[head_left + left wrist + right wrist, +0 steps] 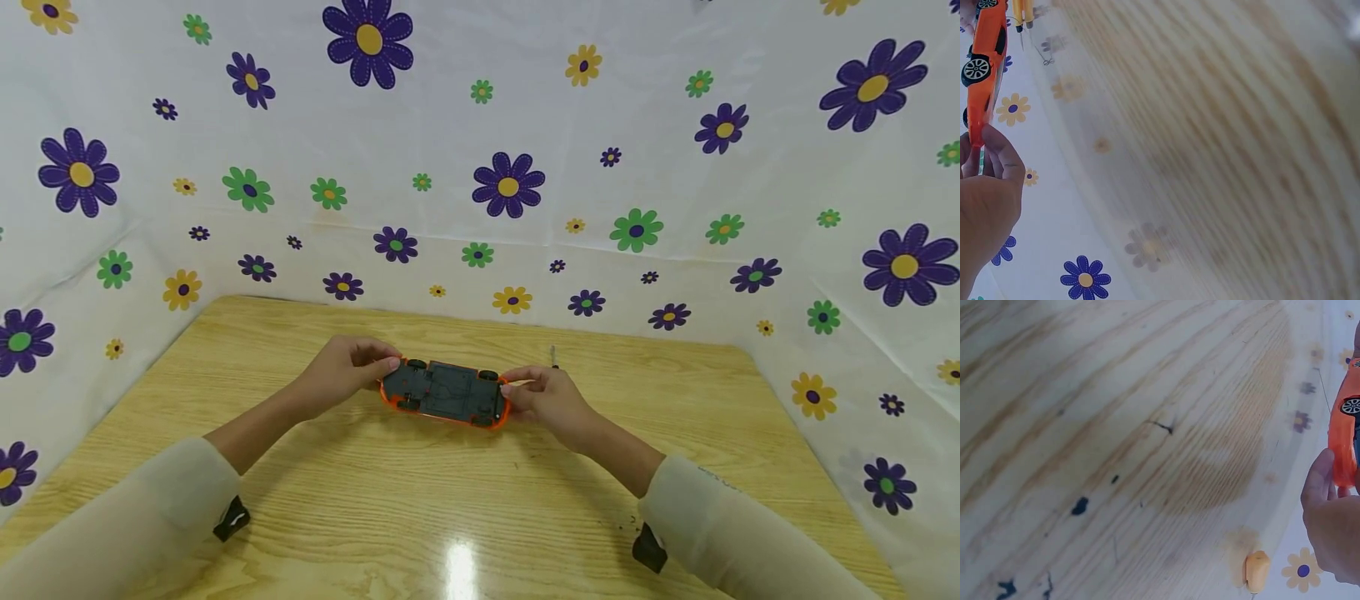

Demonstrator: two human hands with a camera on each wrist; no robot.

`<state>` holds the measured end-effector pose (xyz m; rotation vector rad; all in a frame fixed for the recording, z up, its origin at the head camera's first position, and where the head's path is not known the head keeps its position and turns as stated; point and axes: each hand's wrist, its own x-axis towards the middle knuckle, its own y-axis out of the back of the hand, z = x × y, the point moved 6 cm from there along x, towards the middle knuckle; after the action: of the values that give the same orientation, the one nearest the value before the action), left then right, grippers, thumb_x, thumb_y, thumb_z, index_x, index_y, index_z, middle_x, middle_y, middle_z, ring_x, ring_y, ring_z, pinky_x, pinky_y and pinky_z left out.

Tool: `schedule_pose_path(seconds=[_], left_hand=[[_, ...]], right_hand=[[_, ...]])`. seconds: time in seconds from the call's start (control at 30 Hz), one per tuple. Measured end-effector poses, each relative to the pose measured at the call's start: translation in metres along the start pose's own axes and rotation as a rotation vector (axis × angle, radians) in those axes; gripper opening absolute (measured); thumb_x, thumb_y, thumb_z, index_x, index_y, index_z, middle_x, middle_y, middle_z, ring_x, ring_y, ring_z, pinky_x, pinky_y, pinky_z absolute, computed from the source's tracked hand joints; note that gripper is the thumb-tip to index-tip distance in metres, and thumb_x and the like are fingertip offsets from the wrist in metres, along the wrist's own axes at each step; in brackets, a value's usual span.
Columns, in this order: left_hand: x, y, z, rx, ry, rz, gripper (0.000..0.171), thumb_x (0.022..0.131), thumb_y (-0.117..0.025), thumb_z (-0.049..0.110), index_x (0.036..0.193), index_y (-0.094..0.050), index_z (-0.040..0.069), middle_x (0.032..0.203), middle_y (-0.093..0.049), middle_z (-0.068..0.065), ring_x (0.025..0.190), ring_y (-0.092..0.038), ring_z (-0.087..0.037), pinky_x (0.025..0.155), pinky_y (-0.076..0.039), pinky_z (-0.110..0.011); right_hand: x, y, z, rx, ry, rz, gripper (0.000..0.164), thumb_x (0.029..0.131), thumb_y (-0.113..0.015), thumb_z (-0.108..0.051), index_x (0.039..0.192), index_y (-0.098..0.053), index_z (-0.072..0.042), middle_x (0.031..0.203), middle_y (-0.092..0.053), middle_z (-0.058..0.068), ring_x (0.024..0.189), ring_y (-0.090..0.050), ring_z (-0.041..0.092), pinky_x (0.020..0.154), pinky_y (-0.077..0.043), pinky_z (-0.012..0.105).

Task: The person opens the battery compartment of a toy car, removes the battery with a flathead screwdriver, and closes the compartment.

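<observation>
An orange toy car (453, 392) is held above the wooden table with its black underside and wheels facing up toward the head camera. At the car's left end, my left hand (341, 375) grips it between thumb and fingers. My right hand (551, 404) pinches the opposite end in the same way. The left wrist view shows the orange side of the car (988, 50) and a spoked wheel, with the left hand (991, 194) at its tip. In the right wrist view only part of the car (1342, 437) appears, above the right hand (1335, 519).
Behind my right hand, a thin metal tool (554, 357) lies on the table (420, 508). Yellow-handled tools (1022, 12) appear in the left wrist view, and a yellow handle (1257, 572) in the right one. Small dark bits (1080, 506) dot the tabletop. Flower-printed cloth (442, 125) surrounds the table.
</observation>
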<state>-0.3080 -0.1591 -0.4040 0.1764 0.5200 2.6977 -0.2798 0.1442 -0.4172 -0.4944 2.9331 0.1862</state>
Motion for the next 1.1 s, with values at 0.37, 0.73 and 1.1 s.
schedule_pose_path(seconds=[0.37, 0.73, 1.1], left_hand=[[0.007, -0.008, -0.009, -0.133, 0.102, -0.02, 0.024, 0.102, -0.067, 0.014, 0.119, -0.071, -0.001, 0.108, -0.072, -0.016, 0.091, -0.073, -0.027, 0.082, -0.064, -0.044], [0.012, -0.011, -0.018, -0.073, 0.138, -0.021, 0.025, 0.102, -0.066, 0.014, 0.121, -0.07, -0.002, 0.106, -0.07, -0.015, 0.086, -0.071, -0.023, 0.08, -0.064, -0.038], [0.017, -0.012, -0.023, -0.052, 0.18, -0.005, 0.022, 0.102, -0.065, 0.011, 0.12, -0.071, -0.001, 0.106, -0.07, -0.013, 0.082, -0.07, -0.022, 0.076, -0.064, -0.036]], right_hand=[[0.006, 0.004, 0.006, -0.027, -0.066, 0.017, 0.03, 0.103, -0.06, -0.004, 0.131, -0.06, 0.007, 0.117, -0.071, 0.022, 0.089, -0.074, 0.023, 0.086, -0.063, 0.042], [0.014, 0.006, 0.007, -0.091, -0.116, 0.033, 0.029, 0.103, -0.06, -0.001, 0.131, -0.062, 0.006, 0.118, -0.069, 0.022, 0.089, -0.074, 0.025, 0.085, -0.063, 0.044], [0.018, 0.005, 0.006, -0.103, -0.138, 0.005, 0.038, 0.101, -0.06, 0.003, 0.138, -0.057, 0.008, 0.135, -0.06, 0.029, 0.105, -0.072, 0.034, 0.089, -0.062, 0.043]])
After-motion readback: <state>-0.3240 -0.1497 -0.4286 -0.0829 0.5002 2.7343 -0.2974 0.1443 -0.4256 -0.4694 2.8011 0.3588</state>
